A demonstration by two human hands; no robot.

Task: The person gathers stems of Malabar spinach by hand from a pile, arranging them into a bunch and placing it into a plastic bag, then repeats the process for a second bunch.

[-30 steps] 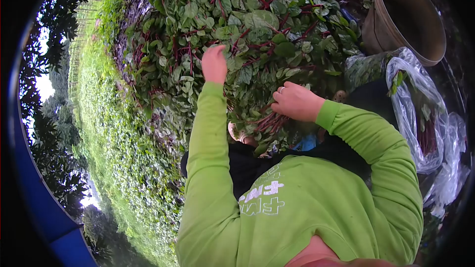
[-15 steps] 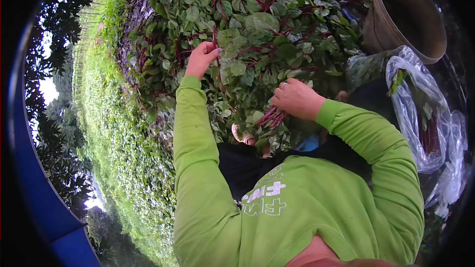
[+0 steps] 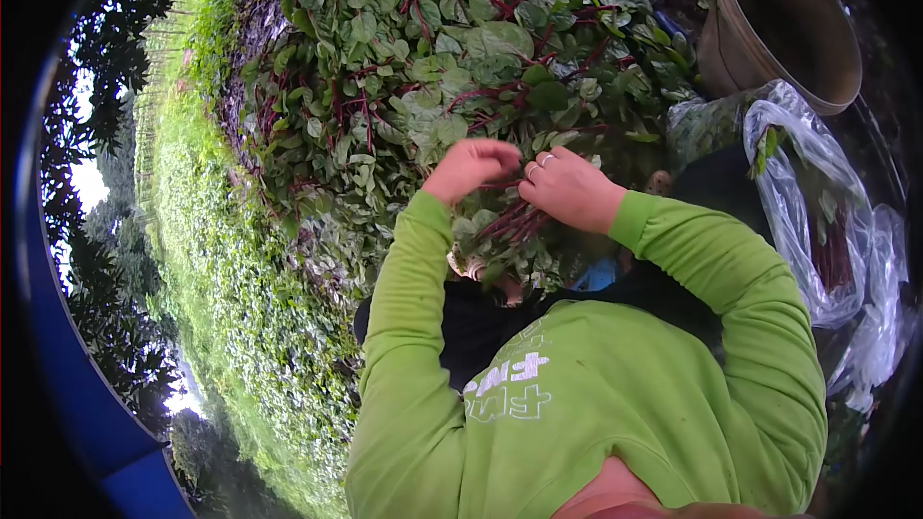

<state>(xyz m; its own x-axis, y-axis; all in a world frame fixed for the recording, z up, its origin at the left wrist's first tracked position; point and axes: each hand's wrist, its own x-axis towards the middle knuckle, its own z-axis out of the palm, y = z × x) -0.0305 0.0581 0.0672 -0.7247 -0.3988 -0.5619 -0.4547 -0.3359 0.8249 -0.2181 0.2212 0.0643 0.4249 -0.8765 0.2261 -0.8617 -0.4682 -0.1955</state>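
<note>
A big heap of Malabar spinach [image 3: 385,58], with round green leaves and dark red stems, lies in front of me. My right hand [image 3: 569,189], wearing rings, is closed round a bunch of red stems [image 3: 514,221] whose ends point down toward my lap. Right beside it, almost touching, my left hand [image 3: 473,171] has its fingers curled in a pinch. A red stem shows just below those fingertips, reaching toward the bunch; part of it is hidden by the hands.
A large brown bucket [image 3: 769,34] lies tilted at the upper right, its mouth toward me. Below it a clear plastic bag [image 3: 817,259] contains red-stemmed greens. Something blue [image 3: 598,276] sits by my lap. Rows of green plants [image 3: 231,279] stretch along the left.
My left hand has come right and down from the heap, bringing the upright red stem over to my right hand. My right hand stays nearly in place with the bunch.
</note>
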